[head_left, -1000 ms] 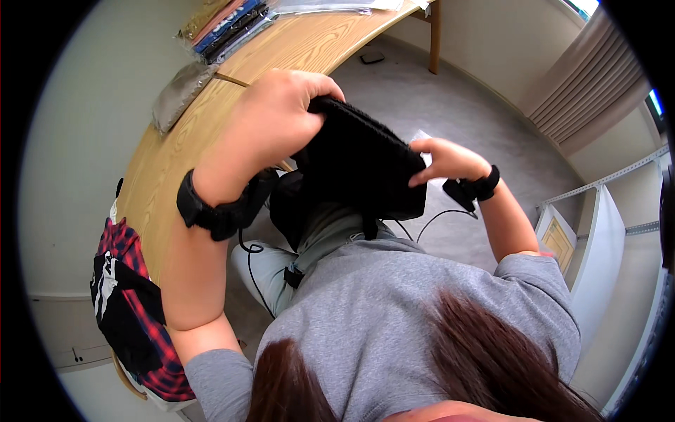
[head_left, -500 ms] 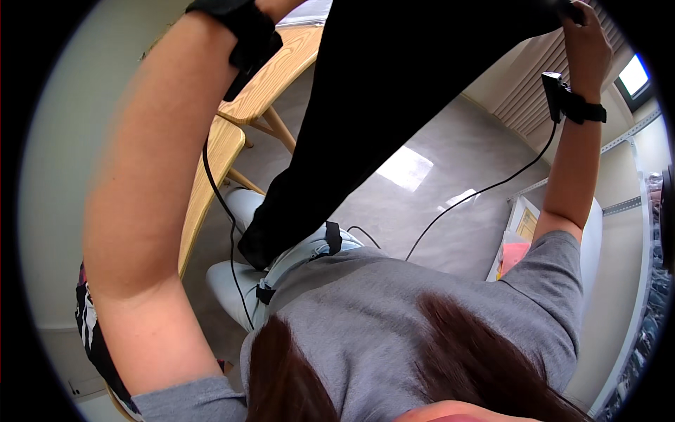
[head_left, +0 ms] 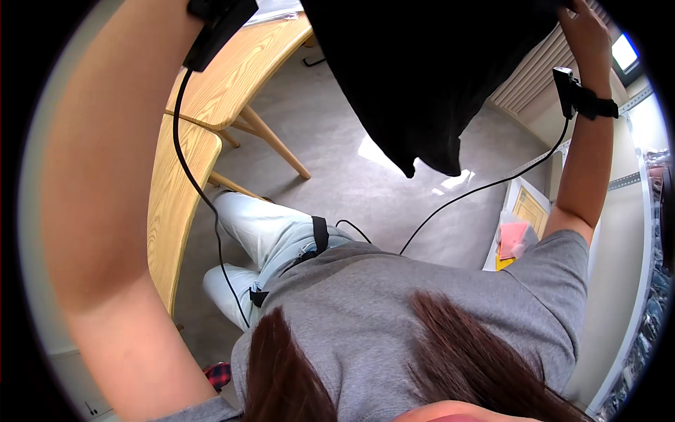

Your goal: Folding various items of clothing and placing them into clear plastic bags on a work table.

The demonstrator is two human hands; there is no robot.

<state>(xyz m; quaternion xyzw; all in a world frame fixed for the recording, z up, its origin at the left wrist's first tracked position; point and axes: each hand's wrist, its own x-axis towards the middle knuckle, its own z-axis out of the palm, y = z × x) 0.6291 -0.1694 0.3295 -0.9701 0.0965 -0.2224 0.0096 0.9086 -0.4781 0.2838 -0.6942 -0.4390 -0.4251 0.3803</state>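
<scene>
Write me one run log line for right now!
right hand: gripping black garment | left hand: out of view | black garment: lower end hanging loose | wooden table: to the left

Black cloth (head_left: 429, 70) — matt; table (head_left: 242, 63) — grained wood; floor (head_left: 330, 183) smooth, glossy.

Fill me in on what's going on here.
A person in a grey T-shirt is holding up a large piece of black cloth. The right hand grips it near its upper right; the left arm is raised too, but its hand is out of view. The cloth's lower end hangs free above the grey floor, with a wooden table off to the left.
</scene>
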